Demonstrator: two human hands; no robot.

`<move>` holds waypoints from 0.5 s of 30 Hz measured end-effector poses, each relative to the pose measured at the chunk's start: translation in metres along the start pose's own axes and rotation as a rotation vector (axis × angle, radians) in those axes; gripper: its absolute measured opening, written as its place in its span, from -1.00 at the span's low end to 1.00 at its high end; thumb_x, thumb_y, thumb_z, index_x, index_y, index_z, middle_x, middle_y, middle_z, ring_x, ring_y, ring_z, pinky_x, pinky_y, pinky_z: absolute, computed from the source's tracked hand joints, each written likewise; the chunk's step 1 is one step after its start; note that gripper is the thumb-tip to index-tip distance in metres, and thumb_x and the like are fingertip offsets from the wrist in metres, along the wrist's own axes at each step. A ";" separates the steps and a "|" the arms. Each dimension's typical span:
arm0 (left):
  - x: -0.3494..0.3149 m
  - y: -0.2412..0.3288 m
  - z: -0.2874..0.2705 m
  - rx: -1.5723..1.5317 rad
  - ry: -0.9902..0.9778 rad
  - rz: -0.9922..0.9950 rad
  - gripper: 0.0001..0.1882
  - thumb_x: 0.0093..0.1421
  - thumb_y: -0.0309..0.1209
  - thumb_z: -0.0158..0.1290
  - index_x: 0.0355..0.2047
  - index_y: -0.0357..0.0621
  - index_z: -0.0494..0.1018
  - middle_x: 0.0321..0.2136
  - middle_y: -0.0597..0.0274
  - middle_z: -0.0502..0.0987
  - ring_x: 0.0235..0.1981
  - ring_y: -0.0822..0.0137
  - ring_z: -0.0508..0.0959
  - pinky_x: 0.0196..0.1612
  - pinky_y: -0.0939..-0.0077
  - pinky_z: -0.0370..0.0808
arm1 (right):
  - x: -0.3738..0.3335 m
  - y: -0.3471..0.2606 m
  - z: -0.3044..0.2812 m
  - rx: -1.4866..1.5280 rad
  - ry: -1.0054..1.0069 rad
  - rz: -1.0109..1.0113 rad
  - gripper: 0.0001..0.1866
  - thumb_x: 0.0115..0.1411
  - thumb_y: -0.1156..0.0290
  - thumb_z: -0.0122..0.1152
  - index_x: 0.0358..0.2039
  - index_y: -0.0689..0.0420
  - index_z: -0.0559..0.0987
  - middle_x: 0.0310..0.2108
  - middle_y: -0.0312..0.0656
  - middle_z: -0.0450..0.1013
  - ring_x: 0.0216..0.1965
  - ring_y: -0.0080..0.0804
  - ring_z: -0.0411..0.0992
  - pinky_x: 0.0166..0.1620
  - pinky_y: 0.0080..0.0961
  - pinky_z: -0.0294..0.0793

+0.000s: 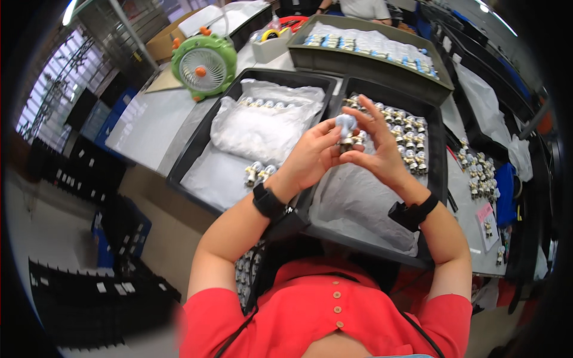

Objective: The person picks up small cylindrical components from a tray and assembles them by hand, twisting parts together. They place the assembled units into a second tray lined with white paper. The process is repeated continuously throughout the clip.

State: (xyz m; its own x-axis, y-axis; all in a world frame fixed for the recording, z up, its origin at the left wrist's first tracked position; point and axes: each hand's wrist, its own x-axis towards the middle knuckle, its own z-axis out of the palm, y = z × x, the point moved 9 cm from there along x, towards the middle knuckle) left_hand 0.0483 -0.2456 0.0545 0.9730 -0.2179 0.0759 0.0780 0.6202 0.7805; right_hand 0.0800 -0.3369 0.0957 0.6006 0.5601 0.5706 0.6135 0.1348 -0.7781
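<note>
Above the front of the right-hand black tray, a small metal valve with a round pale blue-grey knob (345,123) is pinched between the thumb and fingers of my left hand (311,156). On its other side, my right hand (382,149) is curved around it with fingers spread apart. The right thumb lies close to the valve's lower end; whether it touches is hard to tell. Behind my hands, similar valves (412,140) stand in rows in the right-hand tray (439,179). A few more valves (258,173) rest on the white lining of the left-hand tray (190,160), beside my left wrist.
A green fan (205,64) stands at the back left. Beyond the trays is an olive bin (370,70) of blue-marked parts. More valves (480,176) are heaped at the right by a blue bag (506,194). Plastic sheeting (262,128) covers part of the left tray. Another person (364,8) is at the far side.
</note>
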 end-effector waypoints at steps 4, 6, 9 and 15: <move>-0.011 0.019 -0.015 0.156 0.081 -0.093 -0.70 0.20 -0.33 0.04 -0.09 -0.16 0.33 -0.24 0.24 0.49 -0.24 0.32 0.56 -0.14 0.43 0.51 | -0.001 0.000 -0.004 -0.115 -0.012 -0.024 -0.02 -0.12 0.27 0.44 0.26 0.03 0.05 0.02 -0.14 0.39 0.06 -0.30 0.33 0.10 -0.34 0.26; -0.026 0.047 -0.025 0.398 0.131 -0.115 -0.66 0.19 -0.33 0.06 -0.07 -0.20 0.34 -0.25 0.24 0.48 -0.27 0.34 0.56 -0.14 0.41 0.51 | -0.001 0.001 -0.009 -0.126 0.011 -0.009 -0.07 -0.07 0.27 0.40 0.26 0.02 0.07 0.00 -0.16 0.40 0.04 -0.33 0.34 0.09 -0.35 0.24; -0.056 0.094 -0.083 0.929 0.378 -0.118 -0.51 0.12 -0.29 0.12 0.01 -0.26 0.31 -0.23 0.19 0.47 -0.32 0.36 0.54 -0.23 0.46 0.50 | 0.002 -0.001 -0.017 -0.130 0.059 0.007 -0.14 -0.03 0.27 0.35 0.24 0.02 0.10 -0.03 -0.19 0.41 0.05 -0.37 0.32 0.09 -0.35 0.24; -0.114 0.115 -0.203 1.823 0.612 -0.498 -0.65 -0.02 -0.37 0.18 -0.21 -0.25 0.47 -0.49 0.19 0.54 -0.51 0.40 0.53 -0.45 0.55 0.48 | 0.006 -0.004 -0.013 -0.167 0.037 -0.008 -0.18 0.00 0.26 0.32 0.24 0.03 0.12 -0.06 -0.19 0.42 0.01 -0.37 0.35 0.07 -0.35 0.29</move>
State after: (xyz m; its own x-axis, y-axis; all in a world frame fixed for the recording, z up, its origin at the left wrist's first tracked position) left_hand -0.0099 0.0031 0.0097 0.9020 0.3900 -0.1851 0.4294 -0.8552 0.2904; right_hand 0.0882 -0.3450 0.1055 0.6120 0.5289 0.5880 0.6930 -0.0004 -0.7210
